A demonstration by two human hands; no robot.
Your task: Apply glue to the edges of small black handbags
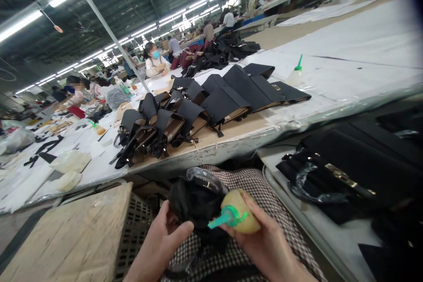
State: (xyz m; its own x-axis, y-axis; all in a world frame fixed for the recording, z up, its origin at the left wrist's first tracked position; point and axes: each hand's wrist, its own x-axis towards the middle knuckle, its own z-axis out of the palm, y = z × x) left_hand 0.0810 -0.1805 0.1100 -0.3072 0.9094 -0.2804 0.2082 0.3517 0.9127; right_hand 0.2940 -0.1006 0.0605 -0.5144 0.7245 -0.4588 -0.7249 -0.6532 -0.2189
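On my lap, over checked cloth (267, 198), lies a black bag piece (194, 198) with a clear plastic-wrapped handle and a small gold fitting. My left hand (167, 233) grips its left side, thumb on top and fingers partly hidden behind the material. In my right hand (264, 238) is a yellowish squeeze glue bottle (243, 211) with a green nozzle. The bottle is tilted, its nozzle pointing left across the black piece. Whether the tip touches the material I cannot tell.
Several black bag bodies (224, 97) crowd the white worktable (357, 61) ahead. Another glue bottle (295, 72) stands behind them. Black bags with gold hardware (350, 176) lie on a lower surface at right. Left are a brown board (69, 233) and a plastic crate (134, 229). Co-workers (157, 59) sit farther off.
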